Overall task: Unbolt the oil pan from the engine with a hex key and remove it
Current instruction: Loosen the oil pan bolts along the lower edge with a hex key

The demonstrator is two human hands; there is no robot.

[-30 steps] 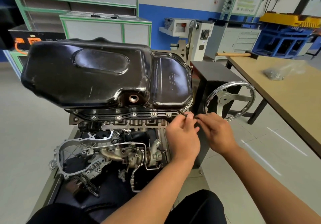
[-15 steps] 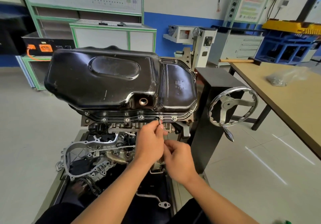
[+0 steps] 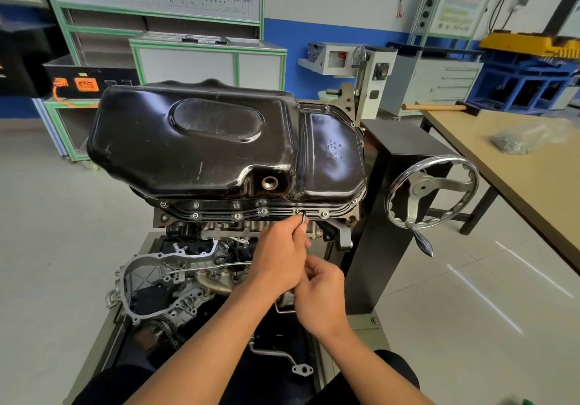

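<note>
Both hands shifted along flange from corner bolt [image 3: 354, 201]. Left hand [image 3: 279, 257] pinches hex key [image 3: 303, 218] at oil pan [image 3: 201, 147] flange bolt [image 3: 298, 211]; right hand [image 3: 321, 291] curled below, grip unclear. Bag [image 3: 514, 145] on table [image 3: 533, 191]: small metal parts.

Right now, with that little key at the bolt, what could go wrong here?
The hex key, pinched by the left hand, sits at one flange bolt; if it isn't fully seated, it may slip and round the socket. A freed bolt could also drop into the exposed engine parts below the oil pan.
</note>
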